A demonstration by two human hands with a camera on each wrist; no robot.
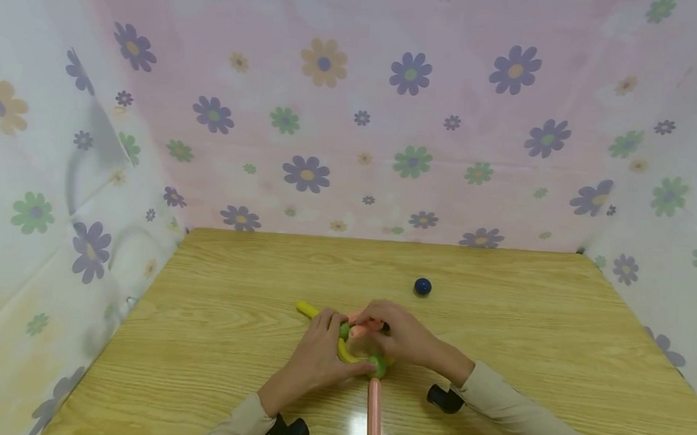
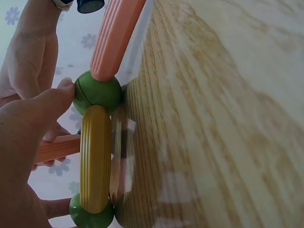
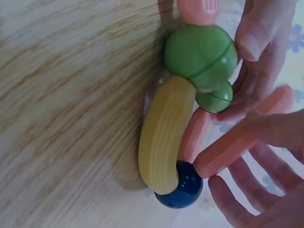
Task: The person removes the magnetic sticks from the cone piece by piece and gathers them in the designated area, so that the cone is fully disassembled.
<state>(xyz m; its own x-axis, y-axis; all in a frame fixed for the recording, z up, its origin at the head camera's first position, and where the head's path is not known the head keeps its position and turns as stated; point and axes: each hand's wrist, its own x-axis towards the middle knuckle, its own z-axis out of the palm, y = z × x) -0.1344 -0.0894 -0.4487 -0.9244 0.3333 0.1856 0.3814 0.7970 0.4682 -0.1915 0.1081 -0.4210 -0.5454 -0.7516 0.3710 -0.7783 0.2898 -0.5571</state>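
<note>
The left hand (image 1: 319, 352) is partly spread around joined toy pieces at the near middle of the desk (image 1: 231, 270), its thumb on the near green ball (image 1: 380, 368) and its fingers at the far green ball (image 1: 344, 331), holding the pair between them. A curved left yellow rod (image 2: 96, 161) links these two balls. From the near green ball, a near salmon rod (image 1: 375, 415) points towards the near edge, while a right yellow rod (image 3: 161, 137) bends to a joined blue ball (image 3: 183, 194). A low salmon rod (image 3: 192, 137) lies between that ball and the far green one. The right hand (image 1: 404, 334) pinches a raised salmon rod (image 3: 225, 147), which slants upward with its lower end at the joined blue ball. A straight yellow rod (image 1: 307, 309) sticks out to the far left of the left hand; whether it joins anything is hidden. Farther off, to the right, a loose blue ball (image 1: 423, 286) sits apart. Flowered cloth (image 1: 353, 138) hangs behind.
</note>
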